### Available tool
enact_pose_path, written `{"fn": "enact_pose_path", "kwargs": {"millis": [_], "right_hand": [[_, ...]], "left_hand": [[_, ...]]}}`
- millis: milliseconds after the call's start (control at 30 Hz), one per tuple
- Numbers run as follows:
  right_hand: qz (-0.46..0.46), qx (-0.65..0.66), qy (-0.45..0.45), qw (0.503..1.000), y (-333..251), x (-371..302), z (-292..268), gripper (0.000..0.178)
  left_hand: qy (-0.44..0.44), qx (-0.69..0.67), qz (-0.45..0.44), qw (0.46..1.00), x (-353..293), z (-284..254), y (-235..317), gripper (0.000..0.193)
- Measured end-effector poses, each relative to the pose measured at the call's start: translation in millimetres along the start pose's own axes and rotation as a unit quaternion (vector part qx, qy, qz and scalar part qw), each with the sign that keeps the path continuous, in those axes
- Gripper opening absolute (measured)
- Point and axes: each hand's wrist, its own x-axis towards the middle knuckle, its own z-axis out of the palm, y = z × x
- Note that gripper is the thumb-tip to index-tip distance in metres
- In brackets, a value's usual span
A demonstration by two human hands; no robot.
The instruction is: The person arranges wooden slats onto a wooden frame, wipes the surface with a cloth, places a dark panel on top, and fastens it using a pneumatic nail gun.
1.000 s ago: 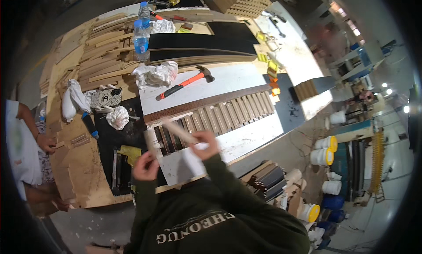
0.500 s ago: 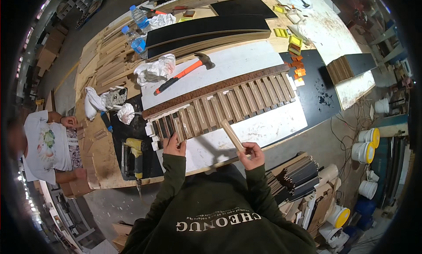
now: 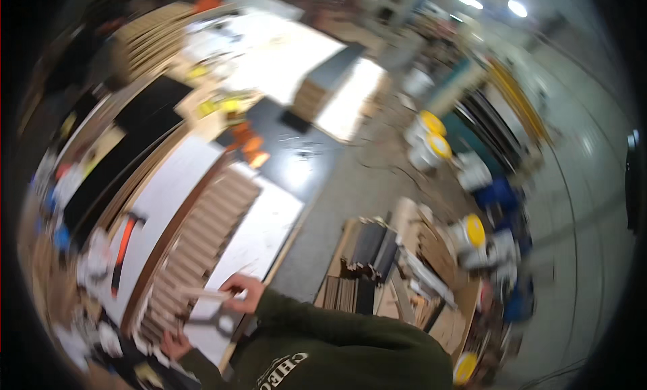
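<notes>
My right hand (image 3: 244,294) is closed, its fingers pinching one end of a wooden strip (image 3: 202,293). The strip points left, its far end over or close to a row of wooden strips (image 3: 212,221); motion blur hides whether they touch. Side by side, those strips run along a long brown board (image 3: 165,245) on a white panel (image 3: 278,204). At the row's near end is my left hand (image 3: 175,346), its fingertips against the strips. Its fingers are too smeared to show a grip. A claw hammer (image 3: 122,252) with an orange and black handle lies left of the board.
Black panels (image 3: 101,171) are stacked at the left. Orange pieces (image 3: 251,147) and yellow holders (image 3: 222,105) lie beyond the row. A block of stacked boards (image 3: 327,83) stands farther off. Right of the table are offcuts (image 3: 374,248) and white buckets with yellow rims (image 3: 429,152).
The whole view has swung to the right and blurred, bringing more floor and buckets into sight. My right hand keeps hold of the wooden strip; my left stays by the row's near end.
</notes>
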Motion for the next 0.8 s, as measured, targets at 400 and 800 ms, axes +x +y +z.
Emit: {"fn": "enact_pose_path", "kwargs": {"millis": [400,800], "right_hand": [[-0.007,0.012,0.02,1.0,-18.6,-14.4,-1.1,0.027],[-0.152,-0.076,-0.095,0.981,-25.8,1.5,-7.0,0.02]], "left_hand": [[-0.198,0.058,-0.065,0.976,80.1,-32.8,98.0,0.036],[-0.384,0.023,0.034,0.922,108.7,-51.9,165.3,0.037]]}}
